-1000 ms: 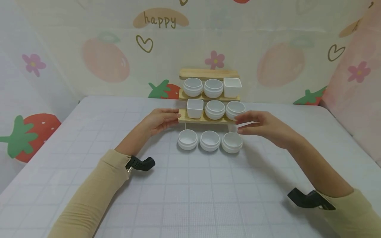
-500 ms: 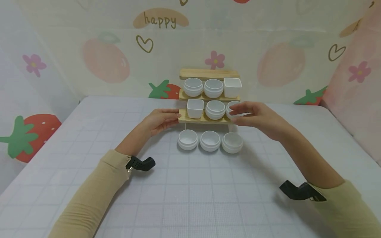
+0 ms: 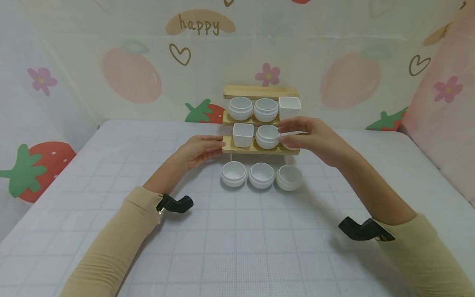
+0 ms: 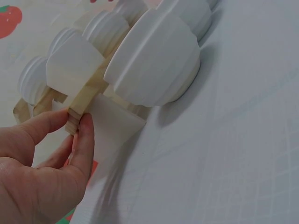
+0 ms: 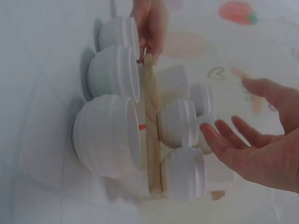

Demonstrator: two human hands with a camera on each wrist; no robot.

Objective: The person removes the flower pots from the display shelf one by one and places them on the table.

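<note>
A stepped wooden rack holds white pots on its lower shelf [image 3: 237,150] and middle shelf [image 3: 228,119]. My left hand [image 3: 200,150] pinches the lower shelf's left end, thumb above and fingers beneath in the left wrist view. My right hand [image 3: 315,136] hovers over that shelf's right end, fingers spread and holding nothing. It mostly hides the right-hand round pot [image 5: 184,175] in the head view. Beside that pot stand another round pot [image 3: 268,140] and a square pot [image 3: 243,138].
Three round white pots, left [image 3: 233,177], middle [image 3: 261,179] and right [image 3: 289,181], stand on the table in front of the rack. The middle shelf bears two round pots and a square pot [image 3: 289,106]. The top shelf [image 3: 259,91] is bare wood against the patterned backdrop.
My right hand has moved up and left, from beside the rack's right end to over the right-hand pot on the lower shelf. My left hand keeps its grip in place.
</note>
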